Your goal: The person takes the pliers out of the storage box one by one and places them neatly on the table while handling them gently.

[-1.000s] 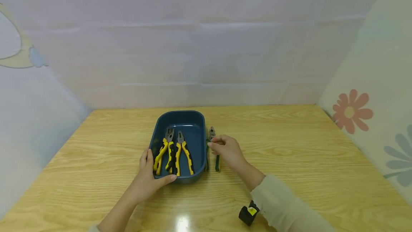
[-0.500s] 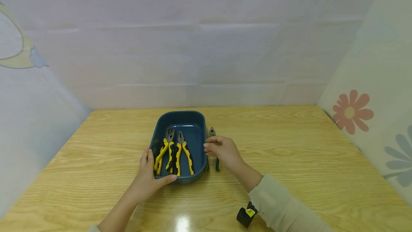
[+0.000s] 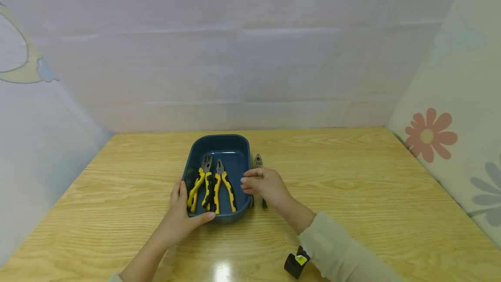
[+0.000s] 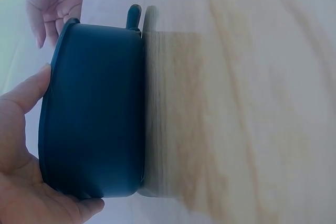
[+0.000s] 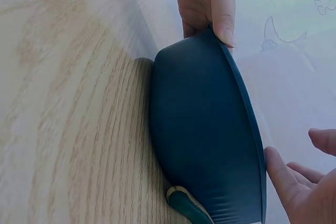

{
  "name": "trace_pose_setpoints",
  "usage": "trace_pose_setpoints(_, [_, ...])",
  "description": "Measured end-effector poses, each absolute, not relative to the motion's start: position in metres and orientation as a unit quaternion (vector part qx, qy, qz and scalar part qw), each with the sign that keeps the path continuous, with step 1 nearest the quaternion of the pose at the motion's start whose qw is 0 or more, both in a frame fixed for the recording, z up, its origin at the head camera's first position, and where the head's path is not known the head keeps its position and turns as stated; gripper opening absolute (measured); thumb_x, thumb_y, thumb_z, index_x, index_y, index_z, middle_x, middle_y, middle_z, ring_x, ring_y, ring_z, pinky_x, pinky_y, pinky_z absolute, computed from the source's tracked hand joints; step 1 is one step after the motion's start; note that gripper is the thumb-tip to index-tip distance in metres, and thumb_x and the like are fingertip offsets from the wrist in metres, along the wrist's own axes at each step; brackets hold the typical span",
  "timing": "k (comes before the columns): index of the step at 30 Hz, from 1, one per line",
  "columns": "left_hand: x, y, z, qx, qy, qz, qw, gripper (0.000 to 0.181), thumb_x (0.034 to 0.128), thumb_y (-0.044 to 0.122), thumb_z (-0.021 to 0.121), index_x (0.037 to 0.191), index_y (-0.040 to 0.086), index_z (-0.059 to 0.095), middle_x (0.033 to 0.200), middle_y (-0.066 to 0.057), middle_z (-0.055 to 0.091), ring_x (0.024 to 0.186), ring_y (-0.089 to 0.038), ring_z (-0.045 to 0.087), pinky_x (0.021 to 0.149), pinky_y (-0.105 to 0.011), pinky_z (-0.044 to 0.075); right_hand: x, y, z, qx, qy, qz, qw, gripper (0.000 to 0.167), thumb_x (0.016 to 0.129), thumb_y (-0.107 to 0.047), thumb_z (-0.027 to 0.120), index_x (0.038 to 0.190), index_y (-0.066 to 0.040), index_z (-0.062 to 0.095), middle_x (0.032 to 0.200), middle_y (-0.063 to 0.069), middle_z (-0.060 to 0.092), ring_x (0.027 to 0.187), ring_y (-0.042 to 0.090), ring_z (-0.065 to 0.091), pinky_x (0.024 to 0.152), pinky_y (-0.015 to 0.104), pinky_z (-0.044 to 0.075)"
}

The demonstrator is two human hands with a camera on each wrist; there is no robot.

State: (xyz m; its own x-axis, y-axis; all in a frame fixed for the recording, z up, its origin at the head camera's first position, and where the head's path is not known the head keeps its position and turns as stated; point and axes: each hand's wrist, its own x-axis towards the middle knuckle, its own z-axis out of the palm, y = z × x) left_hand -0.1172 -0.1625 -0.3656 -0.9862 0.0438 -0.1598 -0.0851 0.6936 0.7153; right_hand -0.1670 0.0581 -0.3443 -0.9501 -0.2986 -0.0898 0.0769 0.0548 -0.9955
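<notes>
A dark blue box (image 3: 238, 139) with rounded corners stands on the table. My left hand (image 3: 176, 216) holds its near left corner, thumb at the near rim and fingers along the left side. Inside lie several pliers (image 3: 226, 186) with yellow and black handles, some overlapping on the left. My right hand (image 3: 266, 185) is over the box's right rim, fingers loosely bent and holding nothing. In the right wrist view, one fingertip (image 5: 270, 153) meets the rim. Green-handled pliers (image 3: 258, 160) lie along the box's right side, partly hidden by my right hand.
A black object with a yellow label (image 3: 295, 265) lies near the right sleeve (image 3: 332, 243), on the wooden table (image 3: 352, 177). A pale wall covering (image 3: 250, 55) rises behind the table, and printed flowers (image 3: 430, 136) mark the covering at right.
My right hand has moved left, from over the green-handled pliers to above the box's right rim. The left hand, box and pliers stay put. The black object appears slightly farther left.
</notes>
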Motion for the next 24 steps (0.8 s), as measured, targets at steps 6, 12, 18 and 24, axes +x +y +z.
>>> trace_pose_setpoints(6, [-0.117,-0.162,-0.365,-0.010,0.917,0.390,0.085,0.114,0.0689,0.052,0.064,0.135,0.002,-0.014,0.139,-0.015,-0.019,0.122,-0.045,0.009,0.092,-0.055,0.022,-0.166,0.055,-0.343,-0.090,0.712,-0.680,0.147,0.030,0.085,-0.004,0.053,0.109,0.012,0.050,0.102,0.024,0.056,0.087,0.030,0.058,0.073,0.035,0.047])
trace_pose_setpoints(12, [-0.117,-0.163,-0.365,-0.008,0.917,0.388,0.086,0.114,0.0688,0.053,0.063,0.135,0.001,-0.014,0.139,-0.016,-0.019,0.122,-0.045,0.009,0.092,-0.055,0.021,-0.165,0.050,-0.342,-0.100,0.706,-0.683,0.162,0.031,0.085,-0.006,0.054,0.110,0.012,0.050,0.103,0.023,0.055,0.089,0.029,0.058,0.074,0.036,0.046])
trace_pose_setpoints(18, [-0.117,-0.163,-0.364,-0.011,0.917,0.388,0.087,0.114,0.0685,0.053,0.063,0.135,0.001,-0.014,0.139,-0.017,-0.018,0.122,-0.045,0.008,0.093,-0.055,0.021,-0.165,0.048,-0.342,-0.113,0.701,-0.683,0.172,0.034,0.085,-0.007,0.054,0.113,0.012,0.048,0.104,0.025,0.055,0.091,0.032,0.056,0.076,0.036,0.046])
trace_pose_setpoints(24, [-0.117,-0.164,-0.366,-0.006,0.918,0.386,0.085,0.114,0.0689,0.053,0.063,0.135,0.001,-0.014,0.139,-0.017,-0.018,0.122,-0.045,0.008,0.093,-0.055,0.021,-0.165,0.044,-0.343,-0.110,0.701,-0.682,0.176,0.037,0.084,-0.007,0.055,0.114,0.012,0.047,0.104,0.023,0.055,0.092,0.031,0.056,0.077,0.037,0.045])
